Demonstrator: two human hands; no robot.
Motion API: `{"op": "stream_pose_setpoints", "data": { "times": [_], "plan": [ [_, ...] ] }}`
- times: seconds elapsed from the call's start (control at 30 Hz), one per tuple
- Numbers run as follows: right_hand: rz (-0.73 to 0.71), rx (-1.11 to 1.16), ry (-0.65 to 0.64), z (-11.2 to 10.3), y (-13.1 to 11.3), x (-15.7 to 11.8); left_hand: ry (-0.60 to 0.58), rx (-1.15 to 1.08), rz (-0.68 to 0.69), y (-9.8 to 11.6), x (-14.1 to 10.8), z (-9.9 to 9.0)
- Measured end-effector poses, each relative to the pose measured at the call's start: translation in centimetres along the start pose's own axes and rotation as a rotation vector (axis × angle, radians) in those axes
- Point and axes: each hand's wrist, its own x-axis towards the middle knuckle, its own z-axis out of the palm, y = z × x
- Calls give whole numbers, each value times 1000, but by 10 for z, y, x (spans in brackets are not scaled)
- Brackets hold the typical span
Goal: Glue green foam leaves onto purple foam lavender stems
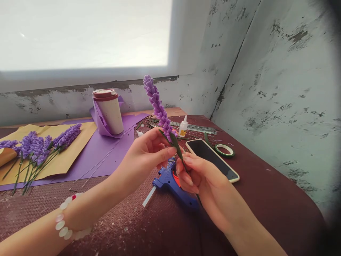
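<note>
A purple paper lavender flower [158,106] with green leaves leans up and to the left over the table. My left hand [151,147] pinches it at the leaves, just under the blossom. Lower down, my right hand [199,174] has its fingers closed round the green stem. Below both hands lies a blue glue gun [170,181] with a clear glue stick poking from its back; my right hand hides part of it. A beaded bracelet circles my left wrist.
Several finished lavender flowers [39,147] lie on yellow paper [71,156] over purple paper [106,160] at the left. Behind stands a lidded cup [112,113]. A glue bottle [183,127], wires [197,128], a phone [213,160] and green tape [224,150] are on the right.
</note>
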Motion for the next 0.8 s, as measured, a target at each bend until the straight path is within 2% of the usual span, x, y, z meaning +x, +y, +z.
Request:
{"op": "stream_pose_setpoints", "data": {
  "times": [0.13,0.3,0.37,0.43,0.57,0.67,0.8],
  "plan": [
    [-59,-105,99,-1,2,2,-5,16,-37,2,-1,1],
    [-327,-541,381,2,8,-3,82,105,-82,8,-4,8],
    [-432,-690,437,5,10,-6,111,157,-87,10,-4,10],
    [-480,-746,443,8,11,-8,131,186,-93,11,-4,10],
    [-405,-675,380,8,10,-7,90,160,-106,11,-4,7],
    [-289,-479,272,5,10,-5,37,114,-109,9,-5,6],
    [-140,-274,183,3,9,-3,36,87,-98,6,-4,4]
  ]
}}
